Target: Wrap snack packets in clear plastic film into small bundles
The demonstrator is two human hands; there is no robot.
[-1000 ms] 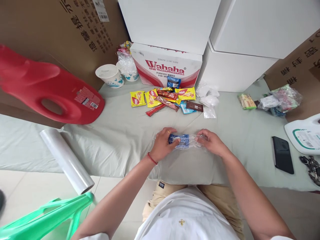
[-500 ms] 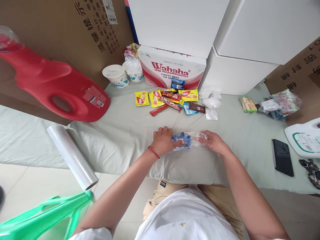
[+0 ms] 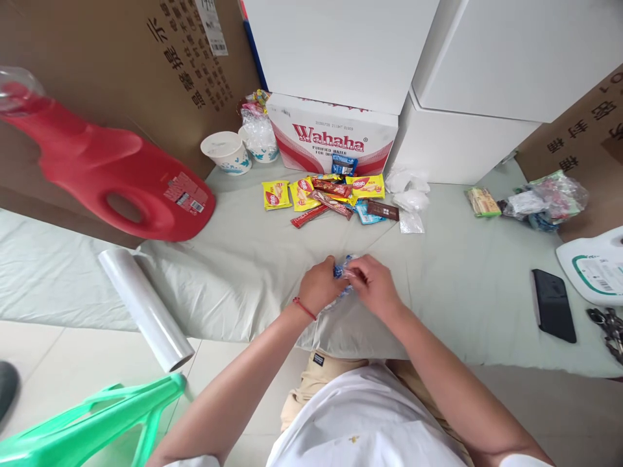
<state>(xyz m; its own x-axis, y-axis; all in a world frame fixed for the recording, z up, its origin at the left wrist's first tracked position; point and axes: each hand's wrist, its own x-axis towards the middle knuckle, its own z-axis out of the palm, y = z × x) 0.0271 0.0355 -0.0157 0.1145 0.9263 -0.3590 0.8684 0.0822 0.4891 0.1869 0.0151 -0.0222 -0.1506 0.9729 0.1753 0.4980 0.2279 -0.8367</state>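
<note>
A small blue packet (image 3: 338,270) in clear plastic film lies low on the cloth-covered surface in front of me, mostly hidden by my hands. My left hand (image 3: 320,285), a red string round its wrist, grips the packet from the left. From the right, my right hand (image 3: 374,284) has its fingers pinched on the clear film (image 3: 348,274), right against the left thumb. Beyond both hands lies a loose pile of snacks: yellow Nabati packets (image 3: 366,187), red wrapped bars (image 3: 310,215) and a dark brown bar (image 3: 383,210).
A Wahaha carton (image 3: 335,139) stands behind the snacks, with paper cups (image 3: 226,153) beside it. Left are a big red jug (image 3: 121,175), a plastic film roll (image 3: 146,310) and a green stool (image 3: 97,421). A black phone (image 3: 553,305) and keys (image 3: 607,331) lie right.
My right hand has moved left, bringing the film's free end over the packet to my left hand. My left hand has stayed nearly in place. The view has shifted slightly.
</note>
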